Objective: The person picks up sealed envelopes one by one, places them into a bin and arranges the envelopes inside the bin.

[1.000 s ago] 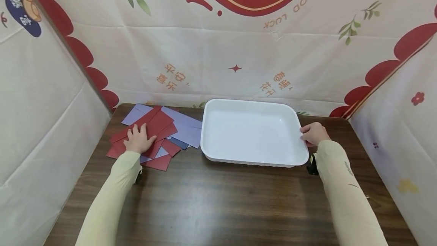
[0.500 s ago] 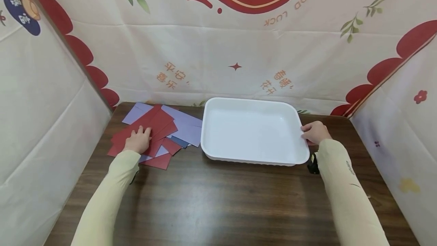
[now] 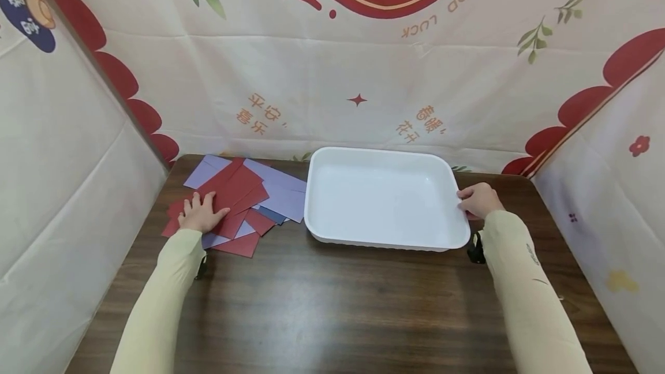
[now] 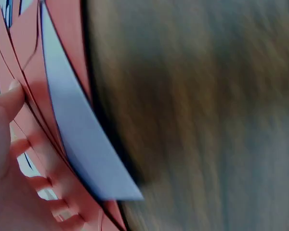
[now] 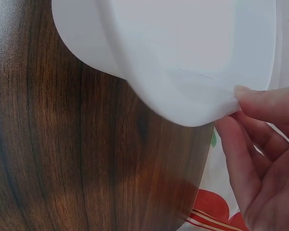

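On the left of the table lies a loose pile of envelopes: red envelopes [image 3: 236,192], purple envelopes [image 3: 280,189] and a blue one [image 3: 272,214] partly covered. My left hand [image 3: 200,213] rests on the red ones with its fingers spread. In the left wrist view the thumb and fingers touch a red envelope [image 4: 48,154], and a pale purple envelope [image 4: 82,130] sticks out beside it. At the centre stands a white rectangular tray [image 3: 387,246] with a bare inside. My right hand [image 3: 479,201] pinches the tray's right rim between thumb and fingers, as the right wrist view shows.
The dark wooden table [image 3: 332,310] stretches in front of the tray. A white printed cloth [image 3: 322,74] hangs behind it, and cloth walls stand at the left and right. The tray's left end sits close beside the purple envelopes.
My left hand shifts slightly left over the envelopes, its fingers drawing together and then spreading again. The right hand keeps its hold on the tray rim.
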A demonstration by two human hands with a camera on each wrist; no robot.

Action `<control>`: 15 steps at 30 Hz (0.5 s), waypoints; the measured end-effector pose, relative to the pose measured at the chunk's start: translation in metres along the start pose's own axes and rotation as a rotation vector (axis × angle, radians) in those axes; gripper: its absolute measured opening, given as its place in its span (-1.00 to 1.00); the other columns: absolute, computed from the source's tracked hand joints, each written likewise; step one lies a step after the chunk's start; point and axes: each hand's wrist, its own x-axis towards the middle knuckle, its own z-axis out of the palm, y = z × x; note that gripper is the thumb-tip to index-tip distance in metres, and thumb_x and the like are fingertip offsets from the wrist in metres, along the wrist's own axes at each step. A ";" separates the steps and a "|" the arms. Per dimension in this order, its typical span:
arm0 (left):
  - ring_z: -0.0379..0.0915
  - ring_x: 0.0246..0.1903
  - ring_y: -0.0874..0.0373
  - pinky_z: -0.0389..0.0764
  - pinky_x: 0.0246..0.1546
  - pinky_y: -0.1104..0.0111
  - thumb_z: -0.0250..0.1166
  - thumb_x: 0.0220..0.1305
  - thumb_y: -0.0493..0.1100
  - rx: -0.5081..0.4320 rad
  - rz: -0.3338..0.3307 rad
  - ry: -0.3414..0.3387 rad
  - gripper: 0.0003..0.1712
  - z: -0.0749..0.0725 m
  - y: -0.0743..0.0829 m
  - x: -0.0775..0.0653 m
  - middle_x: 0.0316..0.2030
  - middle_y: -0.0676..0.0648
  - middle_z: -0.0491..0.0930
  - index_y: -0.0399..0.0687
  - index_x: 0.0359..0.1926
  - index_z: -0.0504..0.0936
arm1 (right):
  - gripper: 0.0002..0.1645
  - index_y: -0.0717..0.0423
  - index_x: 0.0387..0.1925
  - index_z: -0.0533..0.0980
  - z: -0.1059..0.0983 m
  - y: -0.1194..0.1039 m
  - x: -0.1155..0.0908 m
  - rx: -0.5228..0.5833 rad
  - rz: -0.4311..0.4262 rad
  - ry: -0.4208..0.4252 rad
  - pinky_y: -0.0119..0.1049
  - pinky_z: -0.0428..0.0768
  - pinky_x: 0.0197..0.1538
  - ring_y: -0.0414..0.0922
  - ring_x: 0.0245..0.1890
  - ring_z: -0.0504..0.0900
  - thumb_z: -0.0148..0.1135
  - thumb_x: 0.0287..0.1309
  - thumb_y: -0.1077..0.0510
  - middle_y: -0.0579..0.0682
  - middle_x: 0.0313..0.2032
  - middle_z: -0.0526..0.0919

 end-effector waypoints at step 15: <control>-0.38 0.20 -0.55 -0.21 -0.01 -0.43 -0.04 0.14 0.36 -0.090 -0.116 0.073 -0.01 -0.004 0.014 0.008 0.26 -0.52 -0.21 -0.23 0.33 -0.09 | -0.50 0.48 0.04 0.38 0.000 -0.003 -0.004 0.006 0.004 0.007 -0.18 0.61 -0.33 -0.06 -0.41 0.57 0.17 0.05 0.30 0.46 -0.01 0.40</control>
